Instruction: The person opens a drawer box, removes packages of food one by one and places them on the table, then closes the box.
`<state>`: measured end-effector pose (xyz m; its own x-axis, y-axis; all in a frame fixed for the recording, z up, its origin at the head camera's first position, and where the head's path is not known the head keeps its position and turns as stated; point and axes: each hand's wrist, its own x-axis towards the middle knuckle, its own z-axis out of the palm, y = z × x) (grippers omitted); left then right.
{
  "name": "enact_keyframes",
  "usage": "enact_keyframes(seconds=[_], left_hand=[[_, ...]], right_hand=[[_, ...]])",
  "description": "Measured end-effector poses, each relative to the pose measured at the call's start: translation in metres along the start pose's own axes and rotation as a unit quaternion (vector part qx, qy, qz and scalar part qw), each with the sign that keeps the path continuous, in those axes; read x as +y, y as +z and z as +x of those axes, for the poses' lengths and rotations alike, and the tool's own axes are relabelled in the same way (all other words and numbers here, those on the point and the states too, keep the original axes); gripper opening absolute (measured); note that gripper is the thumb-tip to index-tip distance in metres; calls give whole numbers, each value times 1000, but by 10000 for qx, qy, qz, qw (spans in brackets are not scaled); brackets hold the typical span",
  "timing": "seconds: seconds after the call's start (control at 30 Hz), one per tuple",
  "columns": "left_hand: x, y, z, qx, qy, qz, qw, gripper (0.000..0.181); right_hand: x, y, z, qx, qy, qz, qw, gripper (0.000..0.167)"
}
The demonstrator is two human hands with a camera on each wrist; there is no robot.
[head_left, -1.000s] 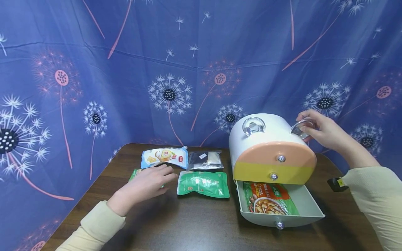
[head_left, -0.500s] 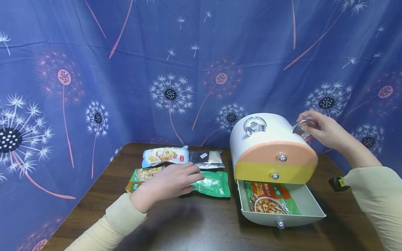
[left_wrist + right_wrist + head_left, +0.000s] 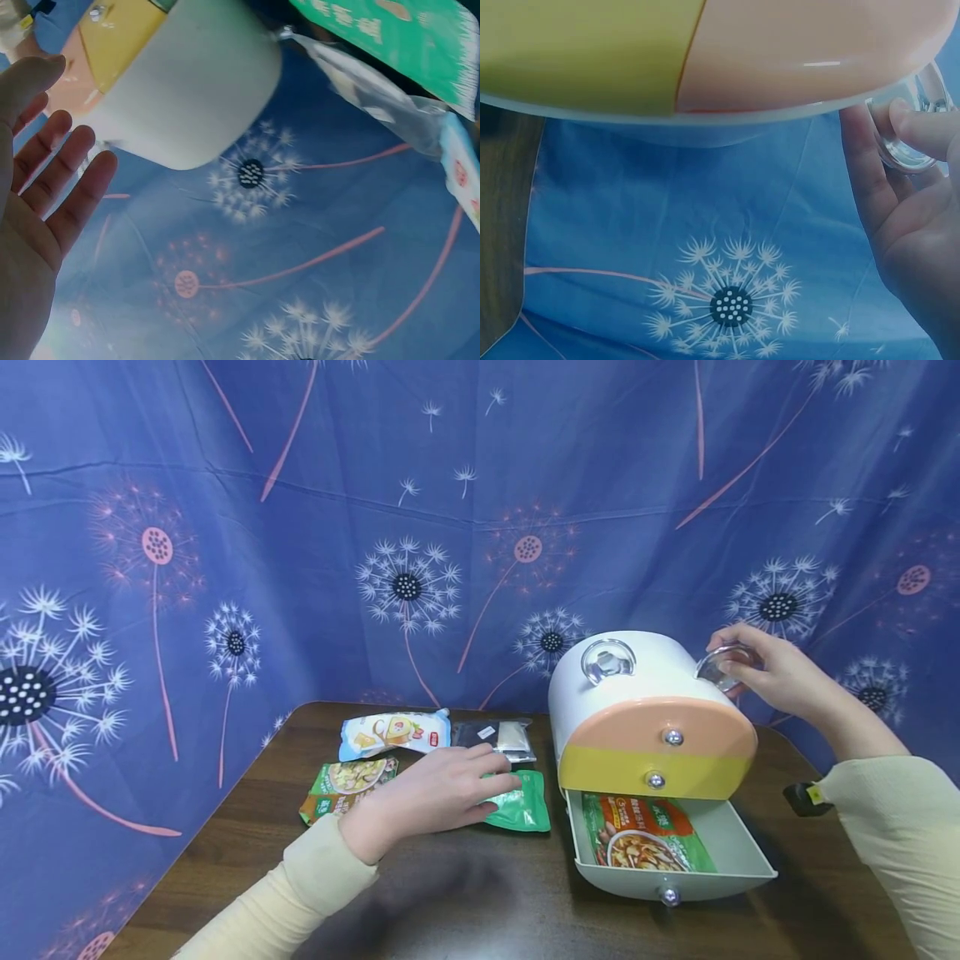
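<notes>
In the head view my left hand (image 3: 435, 793) hovers over a green packet (image 3: 528, 802), covering its left part. Its fingers are spread and hold nothing, as the left wrist view also shows. At the right, my right hand (image 3: 783, 672) pinches the clear ear-shaped piece (image 3: 909, 161) on top of a small rounded cabinet (image 3: 645, 664) between thumb and fingers. The cabinet has orange and yellow drawers pushed in. Its pale green bottom drawer (image 3: 738, 843) is pulled out, and a red-and-green food packet (image 3: 645, 835) lies inside.
Left of the cabinet lie a white-and-blue pouch (image 3: 395, 733), a dark clear-wrapped packet (image 3: 495, 739) and a green-and-orange food packet (image 3: 352, 781). A second clear ear (image 3: 607, 662) tops the cabinet. Behind the brown table (image 3: 480, 902) hangs a blue dandelion cloth (image 3: 480, 593).
My left hand has moved right, from over the green-and-orange packet to over the green packet, uncovering the former. The right hand stays on the clear ear.
</notes>
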<state>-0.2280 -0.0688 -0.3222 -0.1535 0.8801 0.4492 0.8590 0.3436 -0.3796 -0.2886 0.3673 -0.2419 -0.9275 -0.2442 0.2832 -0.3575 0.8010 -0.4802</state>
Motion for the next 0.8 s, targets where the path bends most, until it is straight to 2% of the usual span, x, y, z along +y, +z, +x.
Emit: enact_keyframes(seconds=[0.4, 0.57, 0.8], left_hand=[[11, -4, 42, 257, 262, -134, 9992, 30], [13, -3, 55, 142, 283, 10, 9995, 31], [15, 0, 72, 83, 221, -122, 9996, 31]], right_hand=[[0, 2, 0, 34, 51, 56, 10000, 28], [-1, 2, 0, 41, 42, 57, 10000, 28], [-1, 2, 0, 48, 52, 34, 10000, 29]])
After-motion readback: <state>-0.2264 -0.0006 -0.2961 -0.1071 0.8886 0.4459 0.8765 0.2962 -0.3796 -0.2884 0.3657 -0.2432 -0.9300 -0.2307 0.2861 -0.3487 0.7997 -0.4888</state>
